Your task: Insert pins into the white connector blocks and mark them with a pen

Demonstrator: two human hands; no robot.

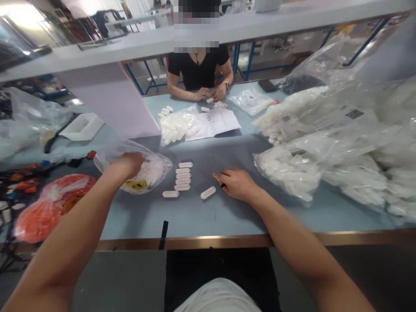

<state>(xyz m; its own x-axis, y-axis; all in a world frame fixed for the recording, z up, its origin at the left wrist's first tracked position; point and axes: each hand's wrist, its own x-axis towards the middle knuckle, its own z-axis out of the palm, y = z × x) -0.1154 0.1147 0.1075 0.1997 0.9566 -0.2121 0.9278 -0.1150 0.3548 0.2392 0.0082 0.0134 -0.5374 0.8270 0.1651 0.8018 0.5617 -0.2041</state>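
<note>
My left hand is over the open mouth of a clear plastic bag of small white parts; its fingers are blurred and partly hidden. My right hand rests on the table, fingers curled around a small black item that I cannot make out. Just left of it lies a single white plastic piece, tilted. Several similar white pieces form a column in the middle, and another white piece lies at its lower left.
Large clear bags of white parts crowd the right side. Orange-red bags and cables lie left. Across the table, a person handles a white piece near a paper sheet and a bag.
</note>
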